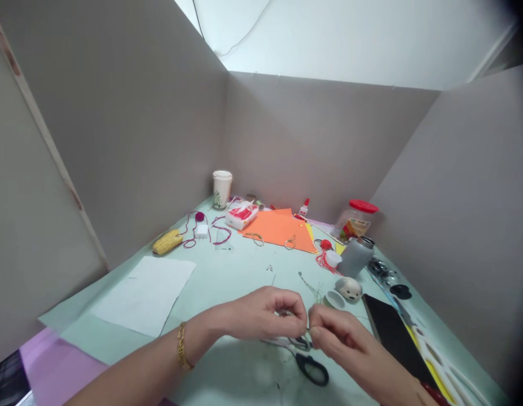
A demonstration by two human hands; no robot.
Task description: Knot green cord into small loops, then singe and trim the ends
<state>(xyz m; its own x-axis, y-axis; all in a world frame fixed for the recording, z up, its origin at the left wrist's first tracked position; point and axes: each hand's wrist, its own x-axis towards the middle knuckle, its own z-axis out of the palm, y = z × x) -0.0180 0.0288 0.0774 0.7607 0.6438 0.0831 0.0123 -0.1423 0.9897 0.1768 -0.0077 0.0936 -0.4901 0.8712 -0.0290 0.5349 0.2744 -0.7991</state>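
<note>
At the near edge of the mint-green tabletop [240, 273], both hands are held close together, narrow pinch on each side. Left hand [261, 313], gold chain bracelet [183, 345] at the wrist: fingers curled in. Right hand [339, 335]: thumb and fingers also closed. Between the two sets of fingertips, a thin strand [307, 328]; too fine to tell wire from thread. A fine greenish sprig [312, 290] stands just beyond the hands; connection to the strand cannot be determined.

Directly beneath the hands, touching neither visibly: scissors [310, 366] with black loop handles. Right of the hands: shallow white cap [335, 299], white dog-faced figure [349, 288], black phone [394, 341] near the right edge.

Far-right area: grey bottle [355, 257], clear jar with red lid [356, 219], red tassel [324, 255]. Far edge: orange paper [278, 230] with two small wire loops [290, 243] on it, glue bottle [303, 208], tissue packet [242, 216], paper cup [222, 189]. Far-left corner: maroon cord [194, 231], corn-shaped yellow object [167, 242]. Left side: white paper sheet [145, 296].
</note>
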